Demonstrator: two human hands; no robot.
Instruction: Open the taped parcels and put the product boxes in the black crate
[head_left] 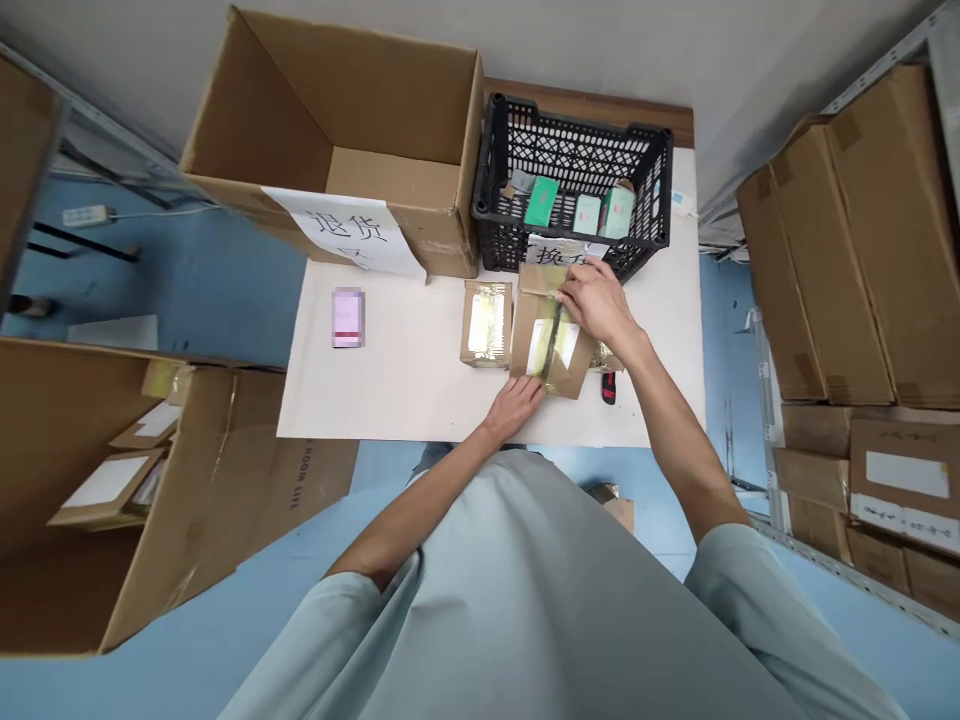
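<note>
A taped cardboard box [538, 312] with a white label and a dark strip down its top sits at the table's front, right of the middle. My left hand [514, 408] steadies its near left corner, fingers pressed against the edge. At the box's far side, my right hand [596, 303] has its fingers closed on the taped top; exactly what they pinch is partly hidden. A smaller taped box [487, 324] with a label stands just left of it. Under my right wrist, another taped parcel [604, 359] shows in part, with a red-and-black box cutter [608, 388] by it.
Behind the boxes stands a black plastic crate [577, 250] holding several small green and white boxes. A large open carton [442, 235] with a paper sign is to its left. A pink item [348, 318] lies on the white table [397, 390]. Cartons [832, 250] fill the right shelf.
</note>
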